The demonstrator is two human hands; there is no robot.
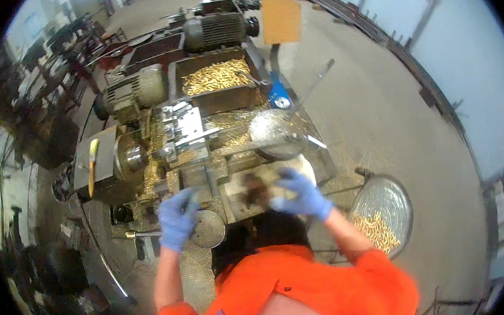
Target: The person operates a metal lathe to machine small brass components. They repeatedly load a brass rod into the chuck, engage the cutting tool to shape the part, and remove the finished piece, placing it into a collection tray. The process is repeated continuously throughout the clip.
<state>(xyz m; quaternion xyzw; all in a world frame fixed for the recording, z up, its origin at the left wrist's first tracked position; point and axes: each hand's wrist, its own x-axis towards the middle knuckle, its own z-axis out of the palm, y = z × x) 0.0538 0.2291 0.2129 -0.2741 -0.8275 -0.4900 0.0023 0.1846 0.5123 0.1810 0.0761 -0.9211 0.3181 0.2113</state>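
Observation:
My left hand [177, 220], in a blue-lavender work glove, is raised at the near left of a small metal-turning machine [195, 156]. Its fingertips are blurred, so I cannot tell whether they hold anything. Just beside it is a round metal disc [208, 229]. My right hand [303, 196], gloved alike, hovers over the pale plate [300, 168] at the machine's near right. Its thumb and fingers are spread, with no object visible between them. Left of that hand sits a dark brown lump [256, 191], too smeared to name.
Beyond the machine, a metal bin [224, 102] holds many small brass-coloured pieces. More lie in a round metal pan [405, 204] at right. A brush [93, 164] rests on the machine housing at left. A blue dial gauge [280, 93] and motors [215, 31] stand farther back.

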